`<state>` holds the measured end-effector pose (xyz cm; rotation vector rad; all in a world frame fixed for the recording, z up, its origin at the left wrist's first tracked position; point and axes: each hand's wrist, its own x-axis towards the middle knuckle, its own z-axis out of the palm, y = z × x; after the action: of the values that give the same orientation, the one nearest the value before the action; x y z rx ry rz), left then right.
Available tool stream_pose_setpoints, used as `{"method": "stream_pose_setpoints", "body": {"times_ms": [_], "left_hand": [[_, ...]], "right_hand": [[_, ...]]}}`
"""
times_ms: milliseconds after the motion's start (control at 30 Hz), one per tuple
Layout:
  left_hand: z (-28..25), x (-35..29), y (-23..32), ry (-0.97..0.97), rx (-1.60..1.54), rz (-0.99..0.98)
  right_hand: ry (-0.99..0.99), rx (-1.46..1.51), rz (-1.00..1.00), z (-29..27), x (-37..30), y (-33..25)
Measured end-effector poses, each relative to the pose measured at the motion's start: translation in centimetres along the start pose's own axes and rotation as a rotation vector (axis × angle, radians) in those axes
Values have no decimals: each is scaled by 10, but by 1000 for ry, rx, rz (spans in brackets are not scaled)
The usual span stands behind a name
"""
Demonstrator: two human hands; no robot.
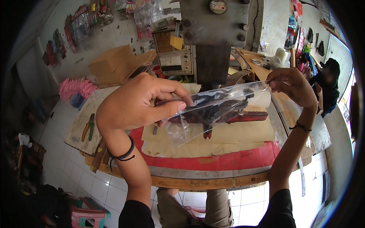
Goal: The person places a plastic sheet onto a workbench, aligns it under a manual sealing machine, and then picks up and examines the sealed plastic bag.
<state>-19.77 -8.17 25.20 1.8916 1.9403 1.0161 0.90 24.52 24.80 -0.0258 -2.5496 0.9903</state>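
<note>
I hold a clear plastic bag (218, 108) stretched between both hands above the workbench. My left hand (138, 100) pinches its left end between thumb and fingers. My right hand (292, 85) grips its upper right corner. Small dark pieces show inside the bag near its top. Below the bag lies a dark red, reddish-brown tool (237, 116) on tan paper sheets (228, 136). A dark block of a grey press machine (213, 64) hangs just behind the bag.
The bench has a red mat (235, 159) and a wooden front edge (213, 182). Pliers (88, 127) lie on a board at the left. Cardboard boxes (114, 64) and a control box (171, 53) stand behind. Another person (329, 81) is at the far right. A stool (89, 212) stands on the tiled floor.
</note>
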Motion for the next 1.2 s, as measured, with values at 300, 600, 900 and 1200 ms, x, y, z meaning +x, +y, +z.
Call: {"method": "stream_pose_setpoints", "body": {"times_ms": [300, 600, 900, 1200], "left_hand": [[-1, -3, 2, 97, -19, -129], [-16, -14, -4, 96, 42, -203], [-13, -8, -15, 50, 66, -396], [-12, -8, -17, 26, 90, -341]], "right_hand": [[4, -19, -5, -2, -2, 1], [0, -60, -80, -6, -7, 1], [-32, -79, -103, 14, 3, -13], [-101, -120, -168, 23, 11, -14]]}}
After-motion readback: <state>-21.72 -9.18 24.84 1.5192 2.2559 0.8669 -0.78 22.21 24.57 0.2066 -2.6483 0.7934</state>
